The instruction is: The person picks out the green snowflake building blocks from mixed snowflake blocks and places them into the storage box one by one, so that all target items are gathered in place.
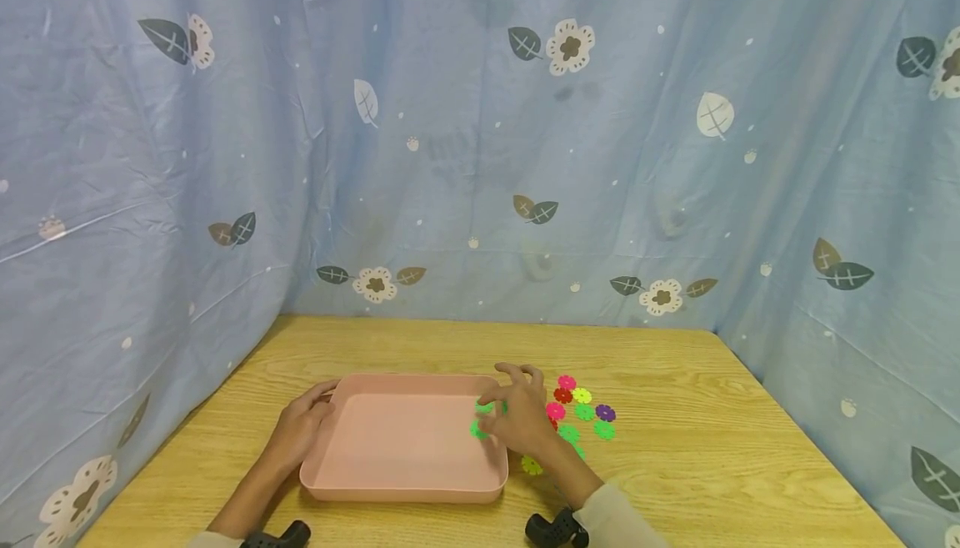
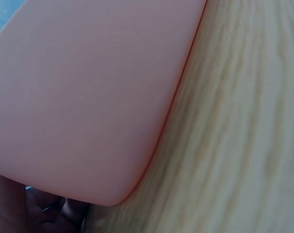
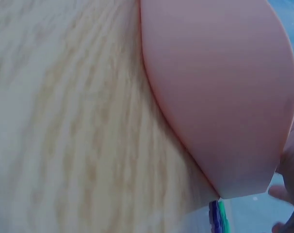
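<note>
A shallow pink tray [image 1: 405, 495] lies on the wooden table. At its left side my left hand [image 1: 298, 427] grips the wall near the rim; in the left wrist view, part of this hand [image 2: 55, 211] shows behind the tray wall [image 2: 93, 107]. My right hand [image 1: 519, 414] is over the tray's right rim, fingers spread and bent loosely. Green flower-shaped plastic pieces [image 1: 477, 429] show by its thumb and fingers, inside the tray's right end. In the right wrist view, fingers [image 3: 290, 160] reach over the rim of the tray [image 3: 220, 97].
Right of the tray, several flower-shaped pieces lie scattered: pink [image 1: 567, 382], purple [image 1: 605, 413], yellow [image 1: 532, 465], red and green. A blue patterned curtain [image 1: 480, 156] hangs behind the table [image 1: 712, 439] and along both sides. Black wrist devices [image 1: 551, 529] sit by the forearms.
</note>
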{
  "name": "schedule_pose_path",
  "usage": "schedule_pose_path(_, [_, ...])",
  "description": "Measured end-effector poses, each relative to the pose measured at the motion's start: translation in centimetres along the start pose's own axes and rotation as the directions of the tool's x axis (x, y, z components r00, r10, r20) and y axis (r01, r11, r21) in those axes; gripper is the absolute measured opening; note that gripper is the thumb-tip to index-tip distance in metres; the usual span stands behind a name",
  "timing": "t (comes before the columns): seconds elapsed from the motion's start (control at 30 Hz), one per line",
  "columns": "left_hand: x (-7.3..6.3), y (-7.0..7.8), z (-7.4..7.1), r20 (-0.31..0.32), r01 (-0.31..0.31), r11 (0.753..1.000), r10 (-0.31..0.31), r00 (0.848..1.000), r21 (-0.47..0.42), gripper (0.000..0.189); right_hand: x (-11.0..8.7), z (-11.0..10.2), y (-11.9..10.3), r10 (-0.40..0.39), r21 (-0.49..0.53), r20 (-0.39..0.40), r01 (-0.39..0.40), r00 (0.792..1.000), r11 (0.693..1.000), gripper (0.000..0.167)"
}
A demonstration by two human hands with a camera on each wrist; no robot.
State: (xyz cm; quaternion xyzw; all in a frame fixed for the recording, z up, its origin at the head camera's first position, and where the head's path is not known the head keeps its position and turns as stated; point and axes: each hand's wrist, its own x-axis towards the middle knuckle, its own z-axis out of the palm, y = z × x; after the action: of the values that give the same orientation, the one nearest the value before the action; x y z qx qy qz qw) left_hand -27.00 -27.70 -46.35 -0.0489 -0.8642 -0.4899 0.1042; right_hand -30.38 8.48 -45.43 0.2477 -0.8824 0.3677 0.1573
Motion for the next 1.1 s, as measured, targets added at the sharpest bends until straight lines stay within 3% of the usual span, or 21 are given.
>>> schedule_pose_path(0.17, [0.1,0.0,-0.1,0.001,-0.003,1.000,0.003,1.000,0.007,0.044,0.0,0.1,-0.3,0.073,0.014,0.023,-0.073,0.997,0.997,0.007])
schedule_pose_path(0.33, [0.2,-0.1,-0.1,0.006,-0.001,1.000,0.001,1.000,0.003,0.044,0.3,0.1,-0.6,0.136,-0.018,0.066,-0.136,0.988,0.991,0.013])
schedule_pose_path(0.53, [0.1,-0.2,-0.1,0.008,0.005,1.000,-0.005,1.000,-0.003,0.044,0.6,0.1,-0.9,0.198,-0.068,0.066,-0.194,0.978,0.979,0.016])
schedule_pose_path(0.73, [0.1,-0.2,0.0,0.007,0.006,1.000,-0.006,1.000,-0.011,0.043,0.8,0.1,-0.9,0.174,-0.104,0.056,-0.168,0.983,0.980,0.015])
schedule_pose_path(0.9, [0.2,-0.1,0.0,0.000,0.008,1.000,-0.008,1.000,-0.001,0.043,1.0,0.0,-0.8,0.133,-0.071,0.069,-0.128,0.989,0.989,0.013])
schedule_pose_path(1.1, [0.1,-0.2,0.0,0.006,0.011,1.000,-0.011,1.000,-0.018,0.043,0.9,-0.1,-0.8,0.151,-0.027,0.094,-0.149,0.984,0.988,0.015])
